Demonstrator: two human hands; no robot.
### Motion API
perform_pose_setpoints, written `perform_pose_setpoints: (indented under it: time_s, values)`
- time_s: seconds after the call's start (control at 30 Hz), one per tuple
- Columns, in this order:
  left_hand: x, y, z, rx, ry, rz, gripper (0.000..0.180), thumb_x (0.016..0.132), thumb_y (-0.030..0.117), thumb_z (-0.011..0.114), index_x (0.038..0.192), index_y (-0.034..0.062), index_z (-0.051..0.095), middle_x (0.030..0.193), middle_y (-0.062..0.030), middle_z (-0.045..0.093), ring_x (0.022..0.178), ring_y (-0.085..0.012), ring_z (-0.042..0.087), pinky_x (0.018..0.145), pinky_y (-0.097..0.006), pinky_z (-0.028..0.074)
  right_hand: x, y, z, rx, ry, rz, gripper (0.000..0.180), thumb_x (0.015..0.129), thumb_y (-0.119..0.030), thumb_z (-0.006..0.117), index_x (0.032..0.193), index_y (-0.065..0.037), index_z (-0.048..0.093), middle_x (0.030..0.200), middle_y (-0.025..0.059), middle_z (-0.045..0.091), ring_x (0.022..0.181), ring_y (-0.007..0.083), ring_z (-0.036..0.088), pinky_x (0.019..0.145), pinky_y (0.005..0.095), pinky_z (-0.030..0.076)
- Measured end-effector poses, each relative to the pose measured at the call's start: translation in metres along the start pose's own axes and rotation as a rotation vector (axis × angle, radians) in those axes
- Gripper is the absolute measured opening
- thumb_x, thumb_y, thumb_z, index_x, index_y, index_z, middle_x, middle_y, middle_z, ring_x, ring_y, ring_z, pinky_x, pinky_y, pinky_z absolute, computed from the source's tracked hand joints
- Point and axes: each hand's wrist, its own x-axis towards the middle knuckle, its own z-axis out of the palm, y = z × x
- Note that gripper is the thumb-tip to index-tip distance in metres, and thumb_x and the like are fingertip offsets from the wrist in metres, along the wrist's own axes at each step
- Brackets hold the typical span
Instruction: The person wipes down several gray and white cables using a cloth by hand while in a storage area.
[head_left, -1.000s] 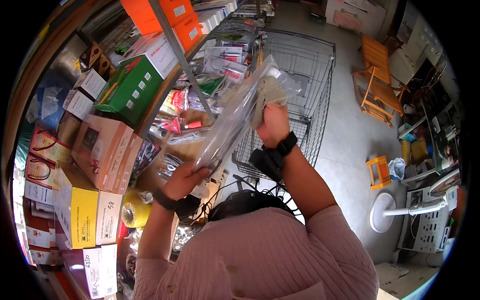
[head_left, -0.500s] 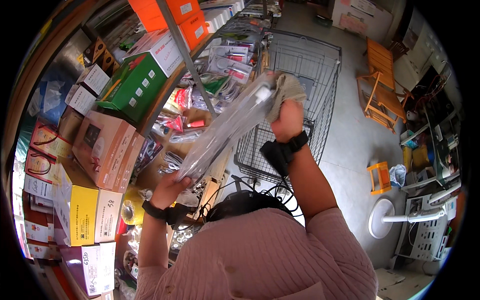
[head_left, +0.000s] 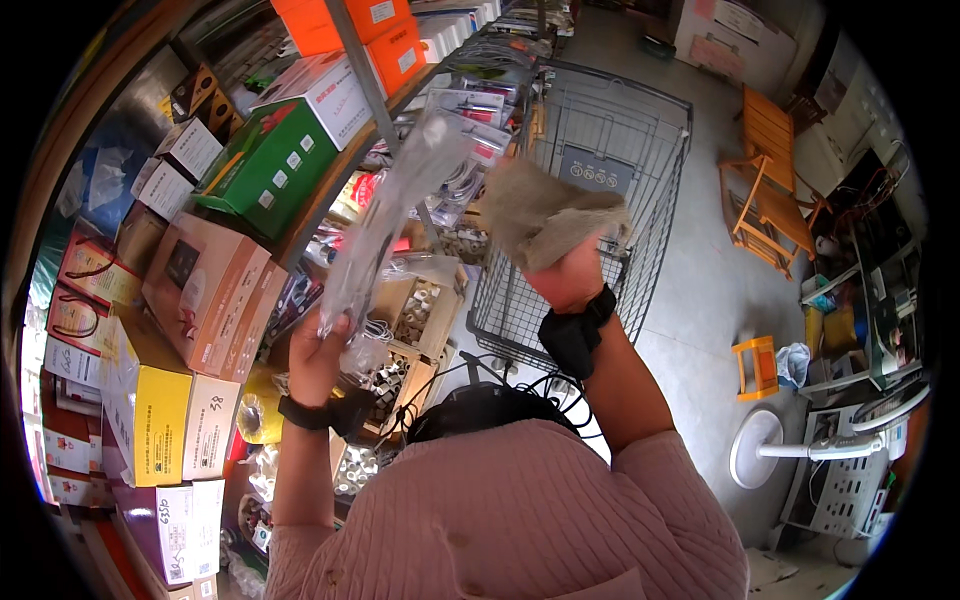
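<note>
A long, narrow, clear plastic package (head_left: 385, 205) slants up over the shelf goods, its lower end pinched between the thumb and fingers of the left hand (head_left: 318, 355); what it contains is too blurred to tell. Apart from it, to the right, a crumpled grey-brown cloth (head_left: 548, 212) is gripped by the right hand (head_left: 568, 280), its fingers mostly covered by the fabric. The cloth overlaps the near-left part of a grey wire shopping cart (head_left: 672, 180). Below the package, an open wooden bin (head_left: 452, 318) holds small, round white pieces. Left of the package stand a green cardboard box (head_left: 262, 185), a pinkish-brown carton (head_left: 205, 300) and a yellow-sided carton (head_left: 162, 430), their contents hidden. A slanting grey metal post (head_left: 362, 68) rises between the package and those boxes, in front of bright orange boxes (head_left: 395, 58). Across the floor are a wooden folding chair (head_left: 768, 190), an orange stool (head_left: 764, 366) and a white fan (head_left: 755, 450).
</note>
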Motion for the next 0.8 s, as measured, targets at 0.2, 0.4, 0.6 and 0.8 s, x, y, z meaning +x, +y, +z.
perform_pose_setpoints:
  time_s: [0.2,0.4,0.6,0.8]
  values:
    - [0.021,0.020,0.031,0.459,0.112,0.566,0.033,0.077,-0.004,0.053,0.109,0.0047,0.059,0.083,-0.0080,0.061,0.065,-0.0168,0.056,0.058,-0.027,0.043,-0.004,0.045,-0.033,-0.644,-0.273,0.146,0.046,0.095,-0.036,0.035,0.131,-0.007,0.030,0.127,0.0082,0.044,0.119,0.0199,0.041,0.102,0.0348,0.032]
    - [0.024,0.035,0.050,1.088,0.065,0.816,0.050,0.065,0.004,0.060,0.113,0.0137,0.059,0.108,-0.0083,0.057,0.083,-0.0241,0.055,0.073,-0.034,0.044,0.001,0.070,0.026,-0.202,-0.257,0.202,0.039,0.091,-0.024,0.051,0.124,-0.006,0.041,0.121,0.0056,0.050,0.108,0.0162,0.050,0.093,0.0322,0.041]
    - [0.019,0.040,0.057,0.795,-0.090,0.681,0.047,0.068,0.014,0.070,0.113,0.0113,0.057,0.126,-0.0129,0.047,0.105,-0.0318,0.050,0.089,-0.037,0.039,0.004,0.066,0.024,-0.347,-0.084,0.033,0.029,0.090,-0.015,0.051,0.116,-0.005,0.050,0.115,0.0064,0.056,0.101,0.0162,0.055,0.087,0.0299,0.045]
    - [0.028,0.027,0.054,0.335,-0.158,0.305,0.049,0.077,0.013,0.067,0.121,0.0018,0.048,0.104,-0.0178,0.059,0.091,-0.0278,0.059,0.080,-0.033,0.045,0.001,0.076,0.016,-0.812,-0.192,-0.119,0.031,0.090,-0.013,0.050,0.118,-0.001,0.050,0.119,0.0078,0.055,0.107,0.0155,0.052,0.092,0.0293,0.041]
